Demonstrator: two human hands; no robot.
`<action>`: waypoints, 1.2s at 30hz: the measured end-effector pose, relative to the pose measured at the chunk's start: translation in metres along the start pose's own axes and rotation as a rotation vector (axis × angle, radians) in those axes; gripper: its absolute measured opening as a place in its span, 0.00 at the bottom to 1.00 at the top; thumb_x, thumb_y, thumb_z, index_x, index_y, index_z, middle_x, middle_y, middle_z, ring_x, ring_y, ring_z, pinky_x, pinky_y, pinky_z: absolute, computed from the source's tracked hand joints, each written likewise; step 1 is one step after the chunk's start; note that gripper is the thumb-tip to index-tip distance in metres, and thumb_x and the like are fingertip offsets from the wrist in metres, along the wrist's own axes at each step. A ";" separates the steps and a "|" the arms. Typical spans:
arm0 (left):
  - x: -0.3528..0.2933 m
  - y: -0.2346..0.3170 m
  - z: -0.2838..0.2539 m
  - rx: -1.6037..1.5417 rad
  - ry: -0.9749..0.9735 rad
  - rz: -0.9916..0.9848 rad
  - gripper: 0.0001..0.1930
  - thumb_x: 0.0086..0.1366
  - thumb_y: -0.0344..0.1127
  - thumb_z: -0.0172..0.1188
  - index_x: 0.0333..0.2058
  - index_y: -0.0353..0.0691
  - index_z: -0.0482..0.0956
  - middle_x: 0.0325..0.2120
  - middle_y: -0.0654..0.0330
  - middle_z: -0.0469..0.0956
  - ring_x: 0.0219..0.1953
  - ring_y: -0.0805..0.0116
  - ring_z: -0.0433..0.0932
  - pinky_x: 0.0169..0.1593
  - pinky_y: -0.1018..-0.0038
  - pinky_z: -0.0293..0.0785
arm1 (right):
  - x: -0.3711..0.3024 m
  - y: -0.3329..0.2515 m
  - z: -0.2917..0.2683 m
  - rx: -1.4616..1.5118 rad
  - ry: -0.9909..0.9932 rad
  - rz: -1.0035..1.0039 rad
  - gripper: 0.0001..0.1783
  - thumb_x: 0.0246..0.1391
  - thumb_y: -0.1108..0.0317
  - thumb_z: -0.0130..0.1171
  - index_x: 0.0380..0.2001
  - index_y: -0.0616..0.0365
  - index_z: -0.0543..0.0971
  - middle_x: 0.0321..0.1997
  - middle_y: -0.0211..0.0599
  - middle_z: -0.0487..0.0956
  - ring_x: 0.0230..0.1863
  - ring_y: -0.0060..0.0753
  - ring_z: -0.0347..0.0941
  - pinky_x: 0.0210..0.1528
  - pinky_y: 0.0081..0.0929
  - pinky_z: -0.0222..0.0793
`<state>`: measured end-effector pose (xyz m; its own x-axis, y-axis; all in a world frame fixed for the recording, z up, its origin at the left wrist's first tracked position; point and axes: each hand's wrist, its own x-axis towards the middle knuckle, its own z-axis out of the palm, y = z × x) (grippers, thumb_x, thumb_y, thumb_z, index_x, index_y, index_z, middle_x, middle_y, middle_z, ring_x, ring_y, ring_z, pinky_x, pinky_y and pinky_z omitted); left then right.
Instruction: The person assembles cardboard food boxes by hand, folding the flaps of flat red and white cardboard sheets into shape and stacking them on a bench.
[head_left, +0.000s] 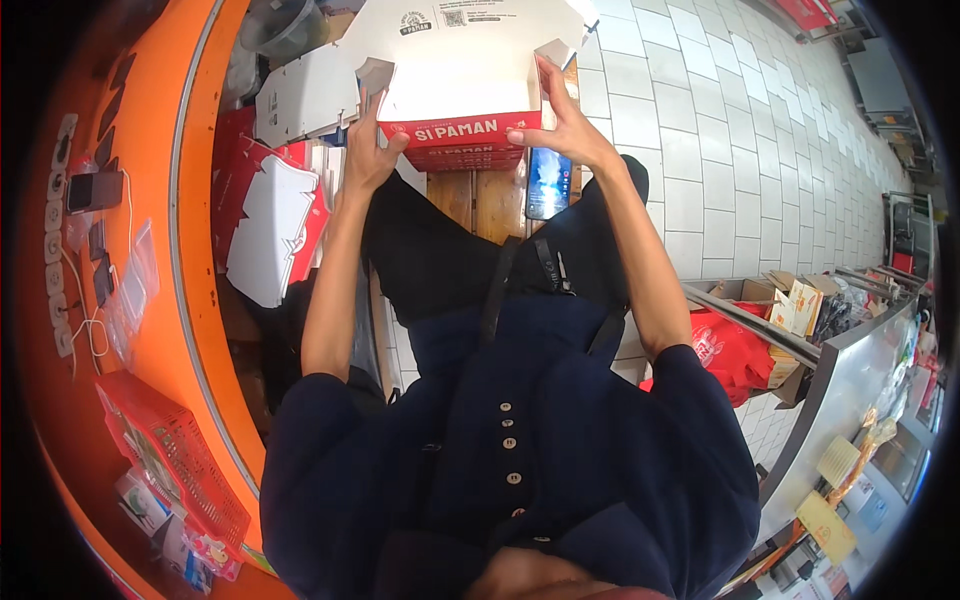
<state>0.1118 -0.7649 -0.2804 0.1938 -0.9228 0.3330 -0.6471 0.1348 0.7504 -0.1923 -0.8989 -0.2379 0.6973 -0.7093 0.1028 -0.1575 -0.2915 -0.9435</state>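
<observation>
A red and white cardboard food box stands at the top middle with its white lid raised and its white inside showing. My left hand grips its left side, the thumb on the red front wall. On the opposite side my right hand holds the corner, thumb pressed to the front and fingers up along the side flap. Under this box more red boxes are stacked on a wooden slatted surface between my legs. A phone with a lit screen lies right of the stack.
Flat unfolded box blanks lean at my left, beside an orange counter. On it are a power strip and a red plastic basket. At the right are a red bag, a metal-edged table and a tiled floor.
</observation>
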 end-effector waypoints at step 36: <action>-0.016 0.030 -0.035 -0.053 -0.130 -0.010 0.16 0.50 0.32 0.78 0.18 0.30 0.78 0.54 0.44 0.80 0.50 0.59 0.82 0.47 0.68 0.78 | -0.003 -0.002 -0.019 -0.567 -0.204 -0.174 0.25 0.47 0.53 0.76 0.47 0.51 0.85 0.72 0.46 0.59 0.73 0.53 0.58 0.70 0.51 0.65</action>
<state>0.1148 -0.7330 -0.2431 0.1006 -0.9626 0.2515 -0.6049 0.1415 0.7837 -0.2075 -0.9083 -0.2301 0.8566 -0.5007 0.1245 -0.3376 -0.7264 -0.5986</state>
